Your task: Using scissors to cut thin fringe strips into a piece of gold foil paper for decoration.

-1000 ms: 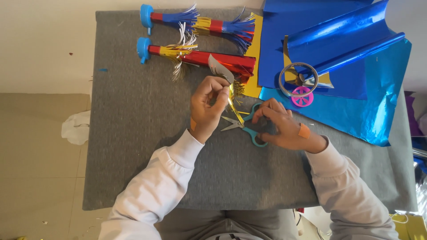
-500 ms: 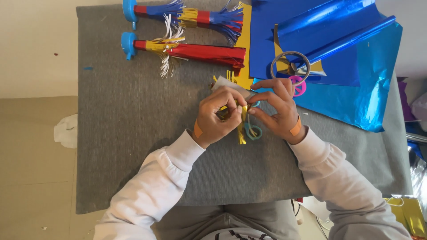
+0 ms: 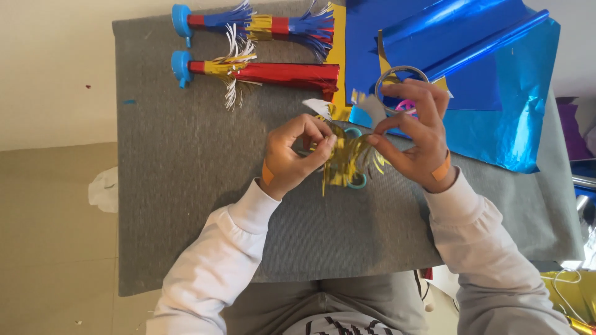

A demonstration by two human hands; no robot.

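My left hand (image 3: 290, 156) pinches one end of a gold foil strip cut into a fringe (image 3: 345, 162). My right hand (image 3: 417, 133) grips the strip's other end between thumb and forefinger, with its remaining fingers spread. The strip hangs between both hands just above a grey felt mat (image 3: 186, 186). Teal-handled scissors (image 3: 357, 181) lie on the mat under the fringe, mostly hidden by it. Both wrists wear an orange band.
Two foil party horns with blue mouthpieces, one blue and gold (image 3: 261, 22), one red and gold (image 3: 273, 71), lie at the mat's far edge. Blue foil sheets (image 3: 496, 93), a tape roll (image 3: 397, 73) and a yellow sheet (image 3: 338, 56) sit far right. The floor is on the left.
A second ago my right hand held the scissors against the strip. The scissors now lie on the mat, and both hands hold the gold fringe between them, a little farther from me.
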